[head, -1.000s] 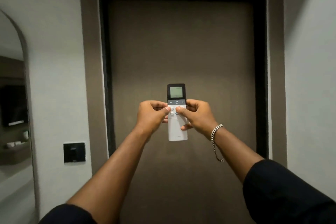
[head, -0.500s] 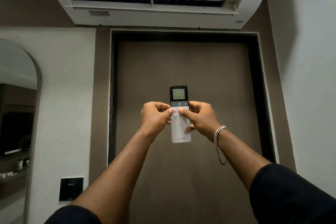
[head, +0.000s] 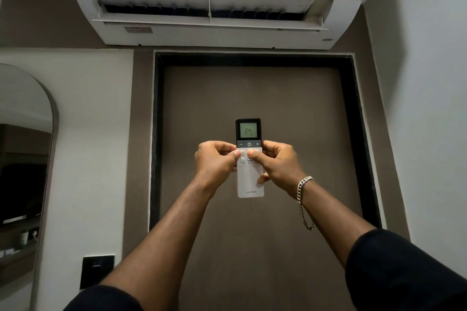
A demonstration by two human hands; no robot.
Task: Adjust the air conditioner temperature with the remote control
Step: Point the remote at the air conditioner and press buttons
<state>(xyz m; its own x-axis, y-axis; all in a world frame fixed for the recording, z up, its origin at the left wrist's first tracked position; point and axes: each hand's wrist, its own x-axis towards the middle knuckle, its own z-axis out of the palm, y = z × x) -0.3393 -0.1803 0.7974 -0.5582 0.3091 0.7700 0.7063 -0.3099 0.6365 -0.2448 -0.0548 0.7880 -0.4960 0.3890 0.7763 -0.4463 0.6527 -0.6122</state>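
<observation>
A slim white remote control (head: 250, 184) with a black top is held upright in front of me, its lit screen showing 24. My left hand (head: 217, 161) grips its left side, thumb on the upper left round button. My right hand (head: 278, 164) grips the right side, thumb resting on the white buttons below the black bar, with a silver chain bracelet on the wrist. A white wall-mounted air conditioner (head: 214, 17) hangs above, its front flap open.
A brown door (head: 252, 98) in a dark frame is straight ahead under the unit. An arched mirror (head: 22, 159) is on the left wall, a black switch plate (head: 97, 270) below it. A white wall (head: 424, 134) closes the right side.
The view has tilted upward, bringing the air conditioner fully into sight. Both hands still hold the remote the same way, thumbs on its buttons.
</observation>
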